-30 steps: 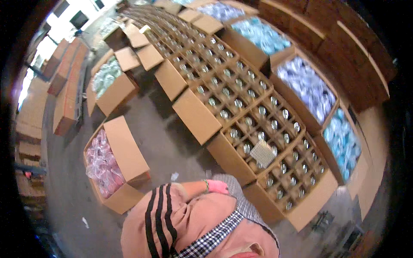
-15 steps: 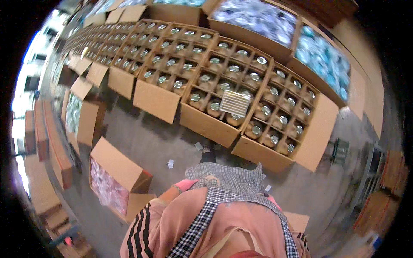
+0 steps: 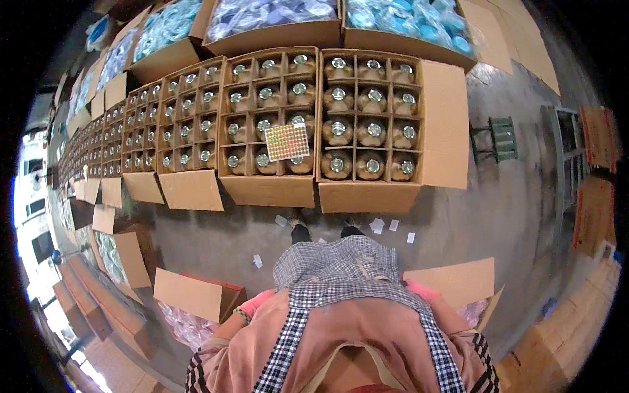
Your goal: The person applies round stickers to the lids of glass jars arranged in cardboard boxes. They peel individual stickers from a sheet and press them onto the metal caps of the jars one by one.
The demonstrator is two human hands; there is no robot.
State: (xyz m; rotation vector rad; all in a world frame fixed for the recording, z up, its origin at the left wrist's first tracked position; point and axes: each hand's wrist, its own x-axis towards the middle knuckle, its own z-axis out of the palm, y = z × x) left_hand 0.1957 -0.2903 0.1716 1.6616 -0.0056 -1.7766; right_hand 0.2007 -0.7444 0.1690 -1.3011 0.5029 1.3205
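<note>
My left hand [image 3: 256,303], in a pink glove with a green band at the wrist, hangs low beside my checked apron [image 3: 327,265]. On the other side, my right hand [image 3: 422,291], also pink-gloved, is next to the apron's edge. The fingers of both hands are hidden, so what they hold, if anything, does not show. In front of me stands an open carton [image 3: 370,198] of clear glass jars [image 3: 337,134] set in cardboard dividers. A sheet of small coloured round stickers [image 3: 287,142] lies across the jars in the neighbouring carton [image 3: 268,191].
More jar cartons [image 3: 190,190] run off to the left. Behind them are boxes of bagged teal lids [image 3: 400,23] and purple lids [image 3: 268,14]. Boxes of pink wrapped pieces [image 3: 187,324] flank me. Paper slips [image 3: 411,237] lie on the floor; a green stool [image 3: 503,139] stands right.
My view has turned, and the row of cartons now lies level and further left. More of my right hand shows. The sticker sheet is still on the jars.
</note>
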